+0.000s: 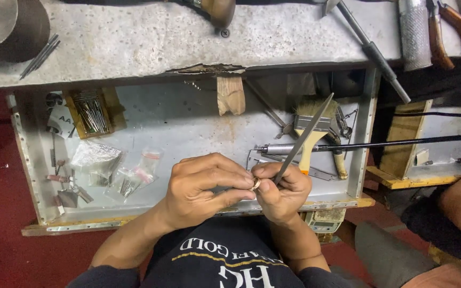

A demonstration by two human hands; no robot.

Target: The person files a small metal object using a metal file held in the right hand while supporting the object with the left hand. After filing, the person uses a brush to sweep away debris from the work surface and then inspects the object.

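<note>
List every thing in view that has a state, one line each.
left hand: closed, pinching the ring
right hand: closed around the file, touching the ring
ring: held between both hands' fingertips
file: held, tilted up and away, its lower end at the ring
drawer: pulled open
paintbrush: lying flat in the drawer
small plastic bags: lying in the drawer

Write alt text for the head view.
Two bare hands meet over an open metal drawer: the left hand pinches a small gold ring, the right hand holds a slim file against it. A paintbrush lies in the drawer.
</note>
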